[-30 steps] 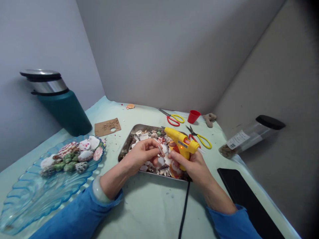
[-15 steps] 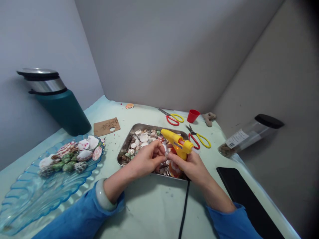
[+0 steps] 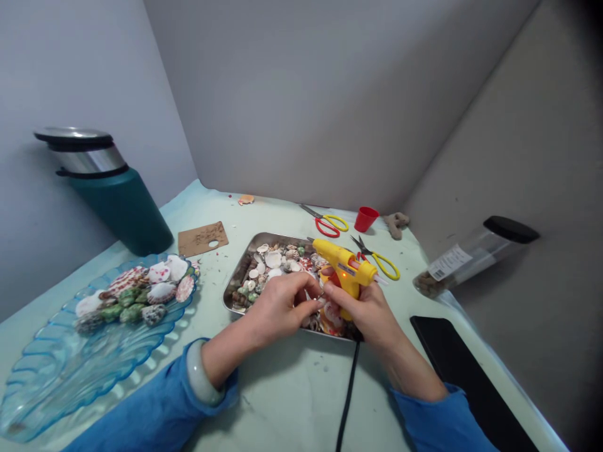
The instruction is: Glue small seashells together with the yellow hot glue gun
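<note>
My right hand (image 3: pixel 372 311) is closed around a yellow hot glue gun (image 3: pixel 342 260). Its nozzle points up and left, an orange light glows on its side, and a clear glue stick (image 3: pixel 379 279) pokes out of the back. Close by, my left hand (image 3: pixel 289 301) is curled with thumb and fingers nearly meeting; whatever they pinch is too small to name. Both hands are over a metal tray (image 3: pixel 227 301) of mixed seashells (image 3: pixel 273 258). Beneath the glue gun shows an orange and white piece (image 3: pixel 331 320), partly hidden by my right hand.
A blue glass dish (image 3: pixel 94 370) with shells stands left, before a teal bottle (image 3: pixel 125 210) and brown card (image 3: pixel 202 238). Behind the tray lie two scissors (image 3: pixel 330 225) (image 3: pixel 384 263) and a red cup (image 3: pixel 366 218). At right are a clear jar (image 3: pixel 456 263) and black slab (image 3: pixel 466 370). A black cord (image 3: pixel 348 395) runs frontward.
The glue gun and my right hand have shifted slightly right. My left hand has turned a little, and its fingers sit slightly farther from my right thumb.
</note>
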A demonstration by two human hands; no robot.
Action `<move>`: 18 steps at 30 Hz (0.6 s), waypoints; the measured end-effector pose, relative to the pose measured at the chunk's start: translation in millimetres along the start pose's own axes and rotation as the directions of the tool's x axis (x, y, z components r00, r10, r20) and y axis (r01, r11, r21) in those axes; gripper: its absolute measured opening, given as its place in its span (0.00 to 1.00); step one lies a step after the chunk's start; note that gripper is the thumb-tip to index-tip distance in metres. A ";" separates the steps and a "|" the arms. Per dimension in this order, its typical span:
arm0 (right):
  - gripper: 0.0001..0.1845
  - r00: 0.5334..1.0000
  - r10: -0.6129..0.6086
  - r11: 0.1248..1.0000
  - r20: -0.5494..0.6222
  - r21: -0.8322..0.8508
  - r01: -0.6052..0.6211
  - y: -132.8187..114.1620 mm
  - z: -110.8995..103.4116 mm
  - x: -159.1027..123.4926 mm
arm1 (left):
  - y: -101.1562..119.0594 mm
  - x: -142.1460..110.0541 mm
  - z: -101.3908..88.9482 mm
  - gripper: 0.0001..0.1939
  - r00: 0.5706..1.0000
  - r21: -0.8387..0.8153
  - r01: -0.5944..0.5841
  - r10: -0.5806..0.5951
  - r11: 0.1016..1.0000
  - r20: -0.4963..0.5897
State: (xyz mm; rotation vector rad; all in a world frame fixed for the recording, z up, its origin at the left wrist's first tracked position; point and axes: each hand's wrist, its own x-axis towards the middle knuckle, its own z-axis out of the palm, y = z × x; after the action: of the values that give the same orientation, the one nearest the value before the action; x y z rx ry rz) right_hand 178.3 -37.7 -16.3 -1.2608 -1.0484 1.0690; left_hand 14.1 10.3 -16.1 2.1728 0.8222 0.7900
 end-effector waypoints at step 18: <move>0.23 1.000 0.016 1.000 0.017 0.005 -0.016 11.1 -4.3 3.8 | -9.3 -5.4 4.4 0.10 0.966 0.242 -0.191 0.226 0.951 -0.125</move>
State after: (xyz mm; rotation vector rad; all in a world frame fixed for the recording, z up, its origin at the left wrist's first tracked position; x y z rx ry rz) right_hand 182.9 -34.6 -27.4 -1.2596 -1.0491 1.0959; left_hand 11.0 10.0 -27.3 2.4577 0.7984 1.0213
